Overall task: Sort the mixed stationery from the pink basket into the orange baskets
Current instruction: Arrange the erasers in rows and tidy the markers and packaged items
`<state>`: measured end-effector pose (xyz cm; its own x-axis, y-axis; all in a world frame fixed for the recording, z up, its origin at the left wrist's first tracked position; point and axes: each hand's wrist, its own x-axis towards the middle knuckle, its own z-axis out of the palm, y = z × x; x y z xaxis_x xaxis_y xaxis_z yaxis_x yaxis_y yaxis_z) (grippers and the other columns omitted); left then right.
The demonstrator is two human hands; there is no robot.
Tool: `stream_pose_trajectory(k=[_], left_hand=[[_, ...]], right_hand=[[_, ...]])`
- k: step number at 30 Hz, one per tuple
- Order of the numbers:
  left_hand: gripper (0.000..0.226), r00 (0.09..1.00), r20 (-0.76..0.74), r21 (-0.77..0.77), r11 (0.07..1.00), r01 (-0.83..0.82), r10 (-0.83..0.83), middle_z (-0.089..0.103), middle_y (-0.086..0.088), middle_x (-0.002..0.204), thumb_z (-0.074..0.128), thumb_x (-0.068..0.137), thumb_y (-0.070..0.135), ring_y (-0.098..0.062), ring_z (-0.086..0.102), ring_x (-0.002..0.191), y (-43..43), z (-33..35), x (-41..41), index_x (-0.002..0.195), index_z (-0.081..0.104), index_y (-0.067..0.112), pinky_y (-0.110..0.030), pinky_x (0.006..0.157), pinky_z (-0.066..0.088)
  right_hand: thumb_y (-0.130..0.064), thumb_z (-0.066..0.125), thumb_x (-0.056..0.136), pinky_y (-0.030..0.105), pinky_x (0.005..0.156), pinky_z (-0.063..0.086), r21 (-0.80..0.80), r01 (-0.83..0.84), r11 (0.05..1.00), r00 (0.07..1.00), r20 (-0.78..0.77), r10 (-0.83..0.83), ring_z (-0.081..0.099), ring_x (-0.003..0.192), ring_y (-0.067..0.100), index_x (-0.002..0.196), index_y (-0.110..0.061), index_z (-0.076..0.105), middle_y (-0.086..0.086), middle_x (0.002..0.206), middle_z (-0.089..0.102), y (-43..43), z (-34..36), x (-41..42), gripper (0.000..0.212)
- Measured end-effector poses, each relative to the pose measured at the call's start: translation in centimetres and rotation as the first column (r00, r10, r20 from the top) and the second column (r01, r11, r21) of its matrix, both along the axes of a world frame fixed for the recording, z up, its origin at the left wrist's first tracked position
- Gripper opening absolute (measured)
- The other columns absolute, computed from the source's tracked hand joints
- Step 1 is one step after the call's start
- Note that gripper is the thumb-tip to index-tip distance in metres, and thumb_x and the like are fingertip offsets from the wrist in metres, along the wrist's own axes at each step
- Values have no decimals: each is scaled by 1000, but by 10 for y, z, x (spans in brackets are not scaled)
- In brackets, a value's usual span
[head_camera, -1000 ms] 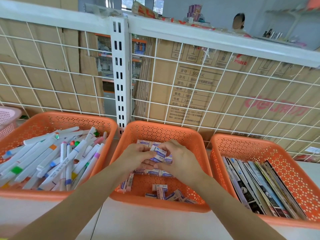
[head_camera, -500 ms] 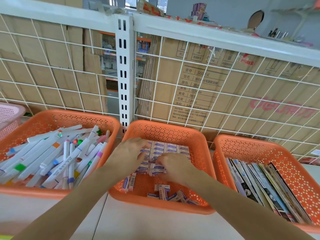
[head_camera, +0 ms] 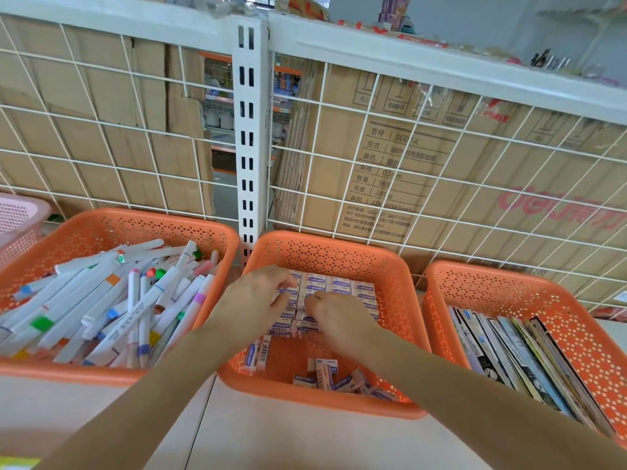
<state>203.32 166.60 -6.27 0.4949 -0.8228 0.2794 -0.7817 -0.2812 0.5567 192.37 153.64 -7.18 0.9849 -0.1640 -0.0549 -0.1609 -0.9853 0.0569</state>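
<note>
Nearest, just short of right grip (head_camera: 339, 317), loose erasers (head_camera: 325, 374) scattered in the middle orange basket (head_camera: 339, 256); then left grip (head_camera: 252, 300) laid loose-fingered on the packed eraser rows (head_camera: 342, 286), right grip curled beside it, clamped or not impossible to tell; farther left, markers (head_camera: 112, 300), then the pink basket (head_camera: 20, 215).

The head camera is looking forward and down, sitting close above the middle orange basket (head_camera: 339, 259), facing the wire grid (head_camera: 428, 184).

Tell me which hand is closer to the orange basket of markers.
Left. The left hand lies on the erasers next to the marker basket; the right hand sits farther right, in the middle of the eraser basket.
</note>
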Motion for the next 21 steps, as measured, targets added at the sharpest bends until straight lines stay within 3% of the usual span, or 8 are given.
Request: stream_pose_trajectory(k=[3, 7, 11, 16, 21], left_hand=[[21, 999, -39, -30, 1000, 6, -8, 64, 6, 107, 56, 88, 9, -10, 60, 98, 0, 0, 1, 107, 64, 16, -32, 85, 50], [20, 997, -80, -82, 997, 0, -6, 65, 5, 101, 58, 88, 7, -7, 59, 89, 1, 1, 3, 104, 66, 14, -24, 81, 47], [18, 994, -112, -121, 993, 4, -17, 64, 9, 93, 59, 87, 6, -5, 60, 88, 2, 1, 2, 101, 67, 14, -18, 80, 47], [19, 990, -136, -137, 991, 7, -26, 66, 9, 94, 59, 87, 5, -3, 60, 88, 3, 1, 4, 100, 68, 15, -20, 82, 47], [19, 991, -129, -87, 996, 6, -17, 67, 8, 96, 58, 88, 7, -4, 60, 91, 3, 0, 4, 102, 67, 16, -22, 83, 47]], right_hand=[[-34, 59, 88, 37, 75, 46, 43, -33, 999, 999, 29, 32, 56, 104, 25, 114, -13, 53, 4, 110, 57, 3, 2, 1, 34], [-17, 57, 86, 32, 74, 47, 302, -148, 942, 987, -18, 161, 59, 101, 19, 121, -26, 60, -1, 116, 63, 18, 4, 10, 36], [-10, 55, 87, 31, 69, 38, 216, -205, 955, 969, -96, 229, 57, 104, 26, 126, -26, 56, 4, 124, 61, 27, -3, 20, 43], [-18, 63, 83, 36, 72, 45, 243, -196, 950, 973, -71, 218, 60, 97, 25, 107, -17, 64, 4, 112, 63, 25, -6, 25, 24], [-24, 68, 82, 28, 69, 39, 407, -132, 904, 984, -53, 167, 54, 88, 14, 98, -15, 69, 1, 102, 62, 11, 4, 13, 19]])
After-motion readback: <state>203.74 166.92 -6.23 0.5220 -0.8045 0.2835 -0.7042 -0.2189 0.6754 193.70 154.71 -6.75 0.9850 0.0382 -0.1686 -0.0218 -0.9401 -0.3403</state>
